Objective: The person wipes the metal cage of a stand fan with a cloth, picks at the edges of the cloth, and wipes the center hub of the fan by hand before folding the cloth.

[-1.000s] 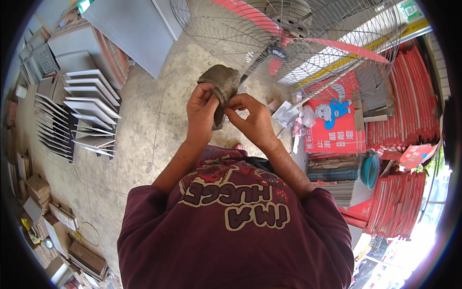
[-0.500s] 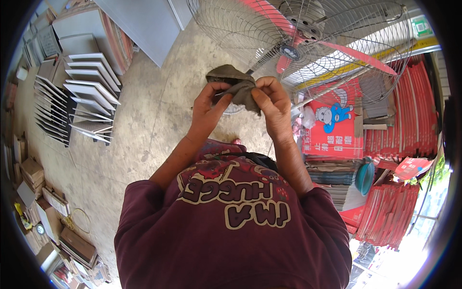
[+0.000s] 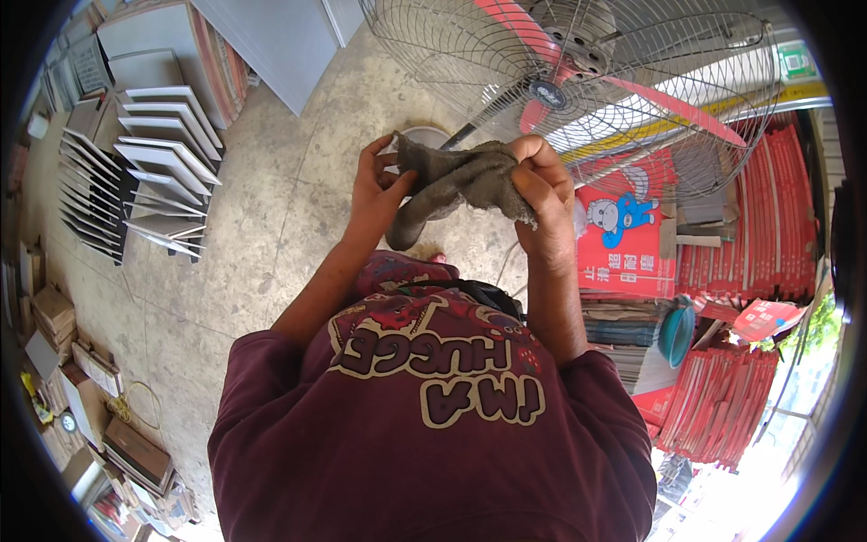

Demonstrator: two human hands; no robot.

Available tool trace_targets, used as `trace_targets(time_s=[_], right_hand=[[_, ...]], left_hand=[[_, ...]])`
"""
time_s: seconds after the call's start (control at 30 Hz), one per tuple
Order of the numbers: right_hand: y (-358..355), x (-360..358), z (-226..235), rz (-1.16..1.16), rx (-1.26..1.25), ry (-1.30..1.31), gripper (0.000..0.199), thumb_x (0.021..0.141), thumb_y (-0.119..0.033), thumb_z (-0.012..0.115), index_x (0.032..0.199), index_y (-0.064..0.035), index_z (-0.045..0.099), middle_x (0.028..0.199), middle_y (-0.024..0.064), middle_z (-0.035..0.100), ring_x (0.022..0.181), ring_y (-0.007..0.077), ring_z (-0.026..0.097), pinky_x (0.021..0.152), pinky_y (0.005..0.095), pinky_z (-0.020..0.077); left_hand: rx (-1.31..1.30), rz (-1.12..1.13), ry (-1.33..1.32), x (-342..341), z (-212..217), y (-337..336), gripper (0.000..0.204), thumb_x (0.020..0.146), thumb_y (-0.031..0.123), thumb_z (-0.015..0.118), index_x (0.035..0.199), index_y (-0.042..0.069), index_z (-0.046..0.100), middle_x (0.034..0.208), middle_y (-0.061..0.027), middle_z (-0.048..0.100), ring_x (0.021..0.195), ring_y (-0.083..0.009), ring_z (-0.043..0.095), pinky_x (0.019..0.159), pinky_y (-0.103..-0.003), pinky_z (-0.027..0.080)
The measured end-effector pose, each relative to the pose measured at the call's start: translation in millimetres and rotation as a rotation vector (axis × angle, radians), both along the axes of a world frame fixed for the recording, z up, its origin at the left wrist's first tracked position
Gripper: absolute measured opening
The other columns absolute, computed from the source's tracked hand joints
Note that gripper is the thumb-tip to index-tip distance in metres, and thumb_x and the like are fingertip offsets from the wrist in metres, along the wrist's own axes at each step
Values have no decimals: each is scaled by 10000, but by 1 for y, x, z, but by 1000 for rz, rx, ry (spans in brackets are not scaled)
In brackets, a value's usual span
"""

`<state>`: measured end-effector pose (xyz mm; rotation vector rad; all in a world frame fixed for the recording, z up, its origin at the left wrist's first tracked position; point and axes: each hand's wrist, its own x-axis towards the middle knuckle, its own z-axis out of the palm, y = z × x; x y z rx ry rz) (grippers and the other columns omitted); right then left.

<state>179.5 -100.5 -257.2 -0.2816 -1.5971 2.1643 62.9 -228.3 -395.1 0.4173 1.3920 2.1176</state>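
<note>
A worn, grey-brown rag with frayed edges stretches between my two hands, in front of my chest. Its left part droops in a rounded fold. My left hand pinches the cloth's upper left corner between thumb and fingers. At the opposite end my right hand grips it, thumb on top and fingers curled behind. Under the rag, the rim of a pale round container on the floor is partly covered.
Close ahead on the right stands a large caged fan with red blades. Red cartons and stacked red packs line the right side. Racks of upright white panels stand at left on the concrete floor; boxes lie lower left.
My hands have moved apart, the right one going further right. The rag, bunched up before, is now spread wider between them with a fold hanging down.
</note>
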Motion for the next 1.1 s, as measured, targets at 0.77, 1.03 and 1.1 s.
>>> trace_targets(time_s=[0.77, 1.03, 1.1], right_hand=[[23, 10, -16, -167, 348, -255, 120, 831, 45, 585, 925, -19, 549, 756, 1, 593, 672, 50, 542, 589, 198, 441], [26, 6, -31, -202, 269, -343, 87, 826, -33, 613, 900, -16, 569, 743, 26, 613, 654, 86, 572, 589, 223, 461], [28, 7, -35, -203, 232, -368, 101, 814, -48, 621, 901, -22, 575, 749, 23, 611, 659, 87, 572, 599, 226, 463]], left_hand=[[229, 313, 94, -51, 59, -43, 144, 867, 122, 638, 994, 57, 657, 914, 8, 651, 823, -71, 573, 771, -222, 438], [235, 285, 123, -48, 77, -44, 133, 884, 114, 609, 990, 40, 640, 871, 20, 630, 782, -57, 557, 720, -209, 444], [230, 268, 120, -47, 81, -44, 132, 886, 109, 604, 990, 36, 638, 870, 15, 630, 774, -55, 557, 709, -203, 446]])
